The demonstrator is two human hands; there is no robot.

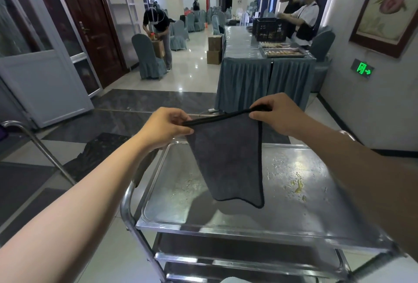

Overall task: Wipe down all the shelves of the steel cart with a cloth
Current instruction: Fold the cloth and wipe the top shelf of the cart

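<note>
Wiping has not begun: the left hand (166,125) and right hand (277,113) pinch the grey microfibre cloth's (228,160) top hem, stretched above the steel cart's soiled top shelf (294,192); next, the cloth likely needs lowering flat onto it.

Steel cart, cloth, floor: finishes
Cart top shelf (294,194): polished steel, glossy, marred by greasy yellowish smears (298,185). Cloth (228,158): dark grey, matt, napped, black stitched edge. Floor (194,74): glossy polished tile. Desk skirt (248,81): pleated grey fabric.

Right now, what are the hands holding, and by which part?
The grey cloth, by its top edge: left hand and right hand each pinch a corner, so it hangs above the cart's top shelf.
</note>
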